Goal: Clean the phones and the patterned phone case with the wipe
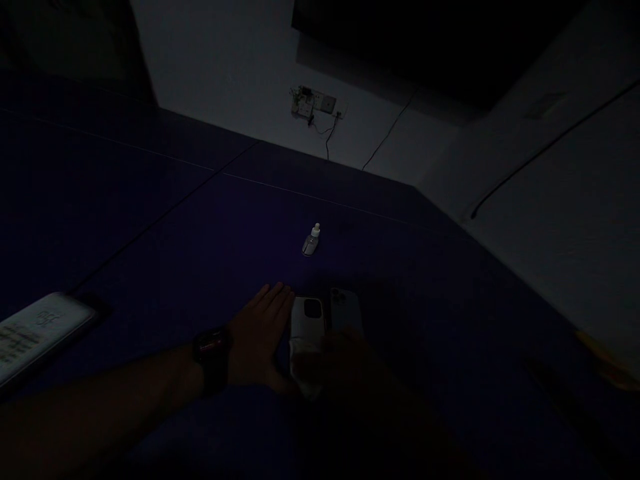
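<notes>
The scene is very dark. My left hand [260, 333], with a black smartwatch [213, 353] on the wrist, lies flat with its fingers stretched out along the left edge of a white phone case [307, 321]. My right hand [345, 357] is deep in shadow, its fingers bent over the lower part of that case. Something pale and crumpled, perhaps a cloth [303, 347], shows at those fingers. Just right of the white case lies a bluish-grey phone [346, 308] with several camera lenses, partly covered by my right hand. Beyond both stands a small dropper bottle [311, 241] with a white top.
A white box with printed text [47, 327] lies at the left on the dark blue surface [200, 233]. Sockets with plugs and cables [313, 103] are on the wall below a large black screen [425, 47]. Something yellowish [607, 360] sits at the right edge.
</notes>
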A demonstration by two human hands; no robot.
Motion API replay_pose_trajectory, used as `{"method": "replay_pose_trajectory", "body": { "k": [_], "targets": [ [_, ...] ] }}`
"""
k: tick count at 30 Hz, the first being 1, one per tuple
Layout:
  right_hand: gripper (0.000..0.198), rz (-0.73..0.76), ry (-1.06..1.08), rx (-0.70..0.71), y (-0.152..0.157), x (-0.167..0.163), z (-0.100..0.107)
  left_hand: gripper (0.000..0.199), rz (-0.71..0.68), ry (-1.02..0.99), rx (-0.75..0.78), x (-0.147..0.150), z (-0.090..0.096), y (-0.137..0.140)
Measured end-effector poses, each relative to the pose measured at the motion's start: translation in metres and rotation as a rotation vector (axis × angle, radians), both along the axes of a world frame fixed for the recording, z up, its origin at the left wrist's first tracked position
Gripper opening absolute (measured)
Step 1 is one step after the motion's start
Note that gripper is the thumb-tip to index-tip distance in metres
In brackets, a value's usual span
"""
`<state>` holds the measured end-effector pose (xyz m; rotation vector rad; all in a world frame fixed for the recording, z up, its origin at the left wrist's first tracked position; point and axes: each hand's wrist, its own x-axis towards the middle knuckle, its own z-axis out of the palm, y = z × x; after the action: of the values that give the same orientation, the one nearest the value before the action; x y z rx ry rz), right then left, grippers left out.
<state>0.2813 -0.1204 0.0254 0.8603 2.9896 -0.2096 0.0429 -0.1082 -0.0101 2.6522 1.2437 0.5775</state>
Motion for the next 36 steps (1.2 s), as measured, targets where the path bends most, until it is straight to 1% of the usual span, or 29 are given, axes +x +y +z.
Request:
{"method": "replay_pose_trajectory", "body": {
  "k": [3,4,6,8,12,16,19,23,25,27,28,32,36],
  "targets": [
    [0.039,-0.114,-0.008,0.051,0.002,0.004,0.003,0.128,-0.001,-0.004,0.011,0.0,-0.002,0.0],
    [0.041,-0.132,-0.013,0.068,0.003,0.005,0.004,0.128,0.0,-0.003,0.013,0.001,-0.002,0.0],
    [0.042,-0.122,-0.025,0.084,0.002,0.005,0.005,0.128,0.009,-0.006,0.015,0.001,-0.003,0.0],
    [0.041,-0.081,-0.034,0.078,0.0,0.004,0.003,0.129,0.012,-0.007,0.013,0.001,-0.003,0.0],
    [0.034,-0.048,-0.045,0.065,-0.001,0.0,0.004,0.128,-0.003,0.013,-0.006,0.0,0.0,-0.001],
    [0.027,-0.08,-0.091,0.108,0.007,0.009,0.016,0.126,-0.001,0.013,-0.013,0.0,0.002,0.0],
    [0.021,-0.045,-0.131,0.124,0.011,0.019,0.025,0.126,-0.002,0.029,-0.036,0.002,0.005,0.0],
    [0.014,0.019,-0.15,0.105,0.005,0.021,0.029,0.128,0.015,0.052,-0.06,0.003,0.01,-0.002],
    [0.018,0.048,-0.155,0.098,0.0,0.018,0.03,0.128,0.015,0.055,-0.068,0.003,0.011,-0.002],
    [0.017,0.062,-0.153,0.098,-0.003,0.014,0.032,0.128,0.018,0.047,-0.069,0.003,0.011,-0.002],
    [0.015,0.063,-0.149,0.099,-0.004,0.012,0.033,0.128,0.018,0.037,-0.063,0.003,0.01,-0.002],
    [0.021,0.006,-0.124,0.13,0.001,0.008,0.035,0.128,0.004,0.013,-0.031,0.002,0.007,-0.001],
    [0.016,-0.071,-0.123,0.188,0.004,0.01,0.029,0.127,0.021,0.018,-0.017,0.003,0.006,-0.002]
  ]
}}
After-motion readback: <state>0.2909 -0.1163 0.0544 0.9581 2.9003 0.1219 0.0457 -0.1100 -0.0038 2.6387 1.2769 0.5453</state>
